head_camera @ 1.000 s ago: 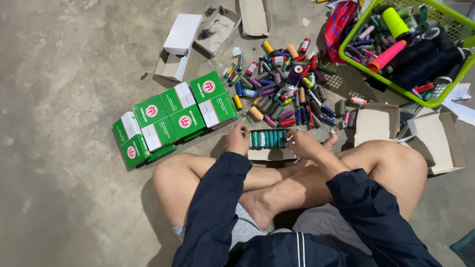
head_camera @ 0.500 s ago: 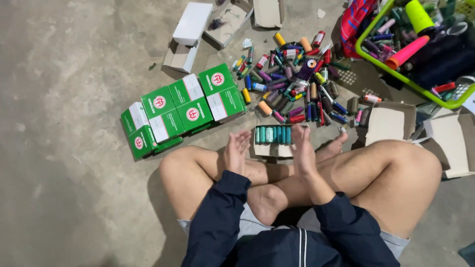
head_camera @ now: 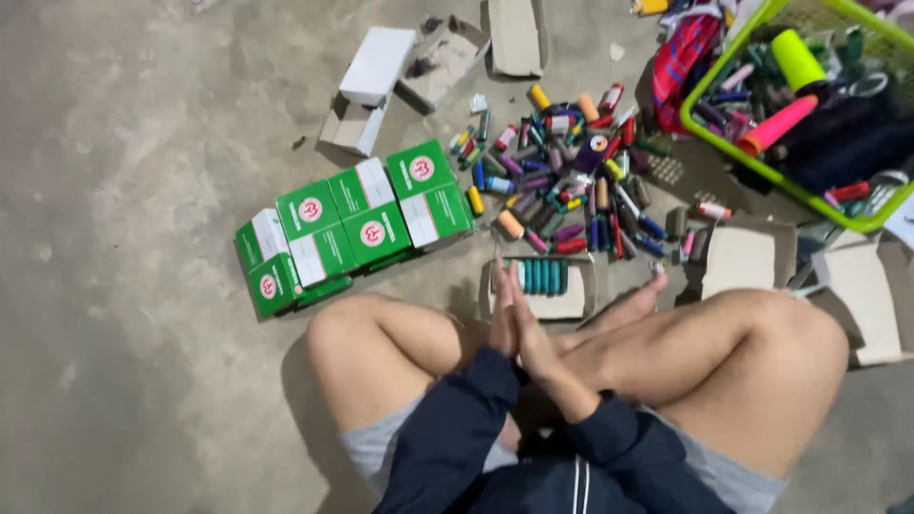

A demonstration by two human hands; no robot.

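Seated cross-legged, the person presses the left hand (head_camera: 503,319) and right hand (head_camera: 529,328) flat together, palm to palm, holding nothing, fingertips aimed toward 12 o'clock at the small open box of teal thread spools (head_camera: 539,277) just beyond, its row running crosswise, both hands equally near.

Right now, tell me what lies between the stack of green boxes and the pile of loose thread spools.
In the head view, a yellow spool lies between the green boxes and the spool pile, against the boxes; otherwise bare concrete floor.

Soft, even, fairly dim light; faint shadows under the knees and beside the green boxes (head_camera: 352,224) at 9 o'clock. Slightly blurred overall, floor (head_camera: 124,286) grainy, no glare.
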